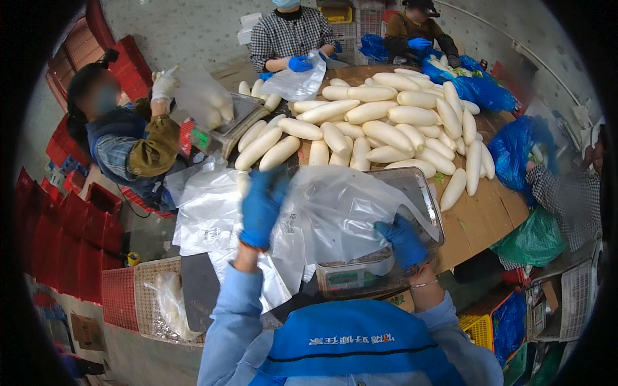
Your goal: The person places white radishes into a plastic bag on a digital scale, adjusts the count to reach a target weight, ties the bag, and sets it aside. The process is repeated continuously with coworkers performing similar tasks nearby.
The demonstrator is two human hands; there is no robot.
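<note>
My left hand point(263, 207), in a blue glove, is blurred above a stack of clear plastic bags point(205, 207). Part of a white radish point(243, 182) shows right beside it, and I cannot tell whether the fingers hold anything. A loose clear plastic bag point(338, 207) spreads between my hands, over the metal pan of a digital scale point(410, 181). Its edge is pinched in the gloved fingers of my right hand point(404, 243). Beyond the pan, a large heap of white radishes point(372, 116) lies on the cardboard-covered table point(487, 217).
At left, a person point(140, 130) lifts a bag of radishes point(212, 106) over another scale point(241, 111). Other people stand at the far side and right, near blue bags point(514, 149). Red crates point(67, 236) are stacked left; a beige crate point(154, 275) holds bagged radishes point(171, 304).
</note>
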